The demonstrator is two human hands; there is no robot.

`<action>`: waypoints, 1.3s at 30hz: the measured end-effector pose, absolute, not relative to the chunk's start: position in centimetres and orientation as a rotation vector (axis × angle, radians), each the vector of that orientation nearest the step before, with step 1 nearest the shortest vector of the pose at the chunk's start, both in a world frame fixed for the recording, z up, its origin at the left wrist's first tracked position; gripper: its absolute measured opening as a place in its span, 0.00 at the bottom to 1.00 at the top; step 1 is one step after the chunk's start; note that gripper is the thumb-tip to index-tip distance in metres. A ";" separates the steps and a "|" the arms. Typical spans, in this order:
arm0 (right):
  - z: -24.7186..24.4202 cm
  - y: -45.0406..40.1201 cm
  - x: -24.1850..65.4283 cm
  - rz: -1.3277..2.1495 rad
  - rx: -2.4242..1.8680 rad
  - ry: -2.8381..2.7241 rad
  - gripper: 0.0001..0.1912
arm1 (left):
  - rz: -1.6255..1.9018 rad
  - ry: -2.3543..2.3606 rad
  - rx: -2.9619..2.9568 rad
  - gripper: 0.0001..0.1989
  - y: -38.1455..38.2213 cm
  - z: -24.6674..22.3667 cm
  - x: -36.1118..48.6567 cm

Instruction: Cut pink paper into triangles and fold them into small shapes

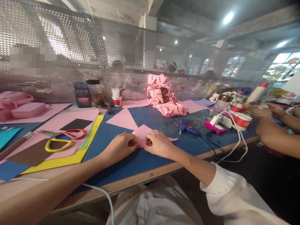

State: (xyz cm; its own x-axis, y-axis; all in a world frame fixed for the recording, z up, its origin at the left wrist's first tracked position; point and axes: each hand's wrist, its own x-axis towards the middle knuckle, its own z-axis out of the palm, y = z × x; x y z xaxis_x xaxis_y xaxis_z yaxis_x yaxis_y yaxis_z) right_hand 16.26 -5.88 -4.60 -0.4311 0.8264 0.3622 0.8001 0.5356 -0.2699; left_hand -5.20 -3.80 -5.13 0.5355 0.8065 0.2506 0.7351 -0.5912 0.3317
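Observation:
Both my hands meet over a piece of pink paper (142, 130) on the blue table mat. My left hand (122, 146) pinches its near left edge with closed fingers. Close beside it, my right hand (159, 143) has its fingers curled on the near right part of the same paper. A narrow pink tip of paper pokes out past my right hand. Just behind lies a flat pink sheet (123, 119). The fingertips hide the near edge of the paper, so any fold there cannot be made out.
Scissors (77, 134) with red and yellow handles lie on coloured paper at left. A stack of pink paper shapes with printed dots (161, 93) stands at the back. A blue glue gun (189, 128), a pink power strip (215, 127) and white cable are right. A co-worker's arms (276, 125) reach in.

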 end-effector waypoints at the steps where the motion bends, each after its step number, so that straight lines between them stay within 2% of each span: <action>1: -4.5 -6.0 16.3 0.078 -1.332 -2.328 0.05 | 0.569 1.322 2.586 0.13 -3.8 -5.1 -5.2; 7: -4.4 -6.1 17.1 0.083 -1.390 -2.335 0.04 | 0.547 1.337 2.577 0.10 -3.8 -5.1 -5.1; 21: -4.4 -6.6 21.1 0.086 -1.533 -2.275 0.07 | 0.568 1.321 2.575 0.13 -3.7 -5.2 -5.2; 29: -4.7 -6.5 21.6 0.140 -1.459 -2.274 0.11 | 0.571 1.319 2.537 0.14 -3.8 -5.1 -5.2; 39: -4.9 -6.6 21.5 0.106 -1.435 -2.271 0.05 | 0.578 1.339 2.542 0.15 -3.9 -5.0 -5.2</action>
